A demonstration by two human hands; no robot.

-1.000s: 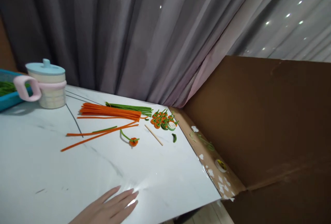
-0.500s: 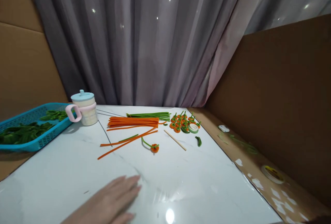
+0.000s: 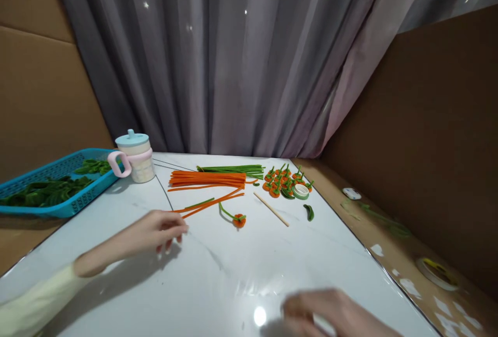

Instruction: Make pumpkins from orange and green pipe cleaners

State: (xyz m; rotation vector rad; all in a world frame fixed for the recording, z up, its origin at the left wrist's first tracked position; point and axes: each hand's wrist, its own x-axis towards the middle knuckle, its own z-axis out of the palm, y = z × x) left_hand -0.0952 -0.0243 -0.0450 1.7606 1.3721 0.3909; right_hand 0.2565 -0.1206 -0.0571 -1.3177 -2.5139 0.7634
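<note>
My left hand (image 3: pixel 159 230) hovers over the table's left middle, its fingers loosely bent and a little apart, with nothing visible in them. Just beyond it lie loose orange pipe cleaners (image 3: pixel 218 204), their left ends hidden behind the hand. A short green pipe cleaner (image 3: pixel 199 204) lies among them. My right hand (image 3: pixel 321 310) is at the bottom edge, blurred and partly cut off, so its fingers cannot be made out. Between and beyond the hands lies an orange pipe-cleaner pumpkin (image 3: pixel 239 220) with a long green stem. To its right rests a thin wooden stick (image 3: pixel 271 209).
Bundles of orange pipe cleaners (image 3: pixel 208 179) and green pipe cleaners (image 3: pixel 231 168) lie at the back. Several small orange pumpkins (image 3: pixel 275 192) stand by a tape roll (image 3: pixel 301 191). A lidded cup (image 3: pixel 142 163) and blue basket (image 3: pixel 64 211) are left. A cardboard wall (image 3: pixel 439 129) rises right.
My left hand has moved forward and left from the lower middle, and its spread fingers have bent. My right hand has come into view at the bottom. The whole view has shifted slightly.
</note>
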